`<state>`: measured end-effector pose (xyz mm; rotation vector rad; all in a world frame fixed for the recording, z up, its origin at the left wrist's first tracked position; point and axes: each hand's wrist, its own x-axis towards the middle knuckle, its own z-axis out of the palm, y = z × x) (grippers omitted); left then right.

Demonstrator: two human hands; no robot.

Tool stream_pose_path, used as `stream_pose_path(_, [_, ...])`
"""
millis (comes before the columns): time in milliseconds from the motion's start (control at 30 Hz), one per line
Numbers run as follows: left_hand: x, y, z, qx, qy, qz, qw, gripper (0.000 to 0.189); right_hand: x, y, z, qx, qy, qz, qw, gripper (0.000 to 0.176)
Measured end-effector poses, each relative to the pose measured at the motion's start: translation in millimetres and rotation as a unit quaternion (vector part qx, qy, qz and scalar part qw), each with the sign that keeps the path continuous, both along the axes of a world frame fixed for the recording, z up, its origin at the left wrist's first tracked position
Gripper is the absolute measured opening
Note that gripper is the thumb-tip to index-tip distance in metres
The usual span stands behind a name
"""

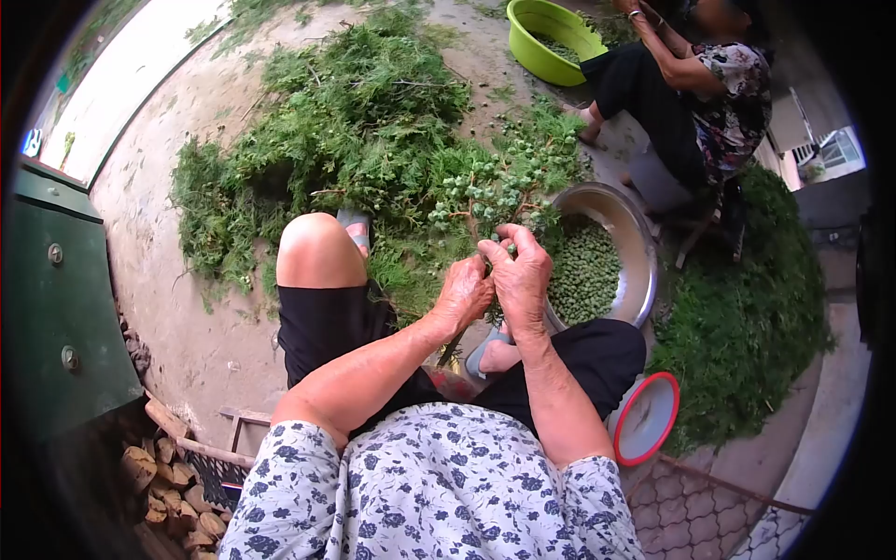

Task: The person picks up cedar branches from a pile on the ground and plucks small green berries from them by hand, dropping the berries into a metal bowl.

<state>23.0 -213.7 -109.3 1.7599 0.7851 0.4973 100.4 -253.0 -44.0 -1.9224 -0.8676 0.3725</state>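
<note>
Both of my hands meet above my lap, over a conifer branch (478, 201) carrying clusters of pale green cones. My left hand (467, 291) is closed around its stem. My right hand (520, 280) has thumb and forefinger pinched on a small green cone (510, 248) at the near part of the branch. Just right of my right hand stands a metal basin (639, 233), partly filled with loose green cones (583, 275). A large heap of cut conifer branches (364, 131) lies on the ground beyond my knees.
Another person (691, 103) sits at the upper right near a lime-green basin (537, 56). More greenery (747, 317) is piled on the right. A red-rimmed white basin (647, 418) leans beside my thigh. Split firewood (173, 495) and a green metal panel (70, 299) are on the left.
</note>
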Motion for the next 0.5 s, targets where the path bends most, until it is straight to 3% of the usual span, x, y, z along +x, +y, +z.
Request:
stream_pose_path(33, [-1.2,-0.8,6.5,0.013,-0.001,-0.015,1.000,0.026,1.0,0.8,-0.8,-0.011,-0.091,0.011,0.996,0.021])
stream_pose_path(100, [-2.0,-1.0,6.3,0.012,0.011,-0.011,1.000,0.023,1.1,1.6,-2.5,-0.017,-0.079,0.007,0.997,0.020])
stream_pose_path(200, [-5.2,3.1,14.2,0.112,0.013,-0.073,0.991,0.024,3.4,-0.4,-5.8,0.018,-0.082,0.005,0.996,0.013])
stream_pose_path(267, [-4.1,5.9,34.3,-0.201,0.064,-0.008,0.978,0.029,1.7,-4.8,1.4,0.035,0.055,-0.030,0.997,0.004])
stream_pose_path(300, [-4.6,6.4,37.8,-0.201,0.064,-0.008,0.977,0.029,1.4,-6.4,2.4,0.035,0.055,-0.030,0.997,0.004])
stream_pose_path(367, [-4.4,6.1,40.8,-0.220,0.047,-0.018,0.974,0.033,2.4,-10.0,3.5,0.122,0.180,-0.080,0.973,0.002])
stream_pose_path(433, [-3.5,5.0,39.6,-0.235,0.044,-0.028,0.971,0.032,10.6,-13.2,4.1,0.145,0.186,-0.078,0.969,0.004])
stream_pose_path(500, [-4.8,4.1,39.0,-0.250,0.042,-0.039,0.966,0.030,17.4,-17.6,13.0,0.247,0.304,-0.130,0.911,0.005])
